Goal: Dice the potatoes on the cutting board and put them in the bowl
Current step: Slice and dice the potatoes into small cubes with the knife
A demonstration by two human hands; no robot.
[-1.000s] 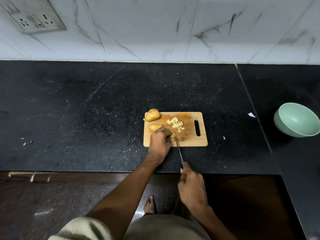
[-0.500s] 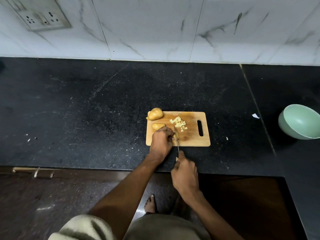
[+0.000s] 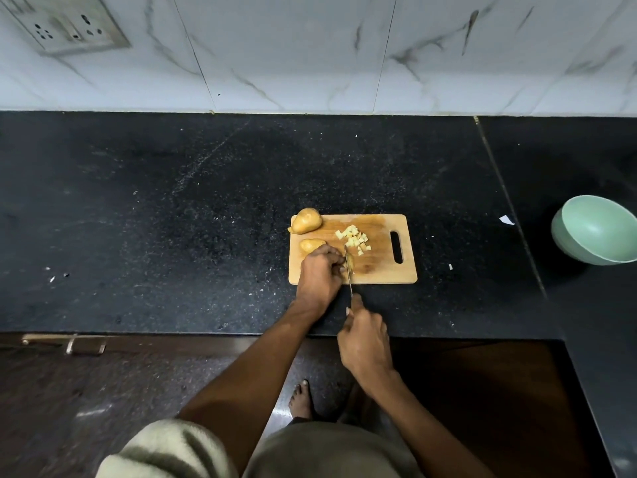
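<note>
Bowl (image 3: 596, 232): pale green, one only, on the black counter (image 3: 172, 236) well right of the board, tilted toward the camera. The inside that shows is bare.

Board (image 3: 379, 270): one, wooden, handle slot at its right end. On it:
- Potatoes, three pieces seen. One whole potato (image 3: 306, 220) at the far left corner, overhanging the edge. A second potato (image 3: 310, 243) just nearer, partly under the left hand. A third piece (image 3: 350, 263) sits by the blade under the left fingertips; shape unclear.
- Dice (image 3: 355, 238): one loose heap of pale cubes at the far middle of the board, too small to count, roughly a dozen or more.

Left hand (image 3: 320, 270): fingers curled down, pressing on the piece being cut.

Right hand (image 3: 363, 336): wrapped round the handle of one knife (image 3: 349, 270), over the near counter edge. Blade points away, lying beside the left fingertips.

White scraps: several scattered on the counter, left and right of the board.

One wall socket (image 3: 69, 25) at far left.
</note>
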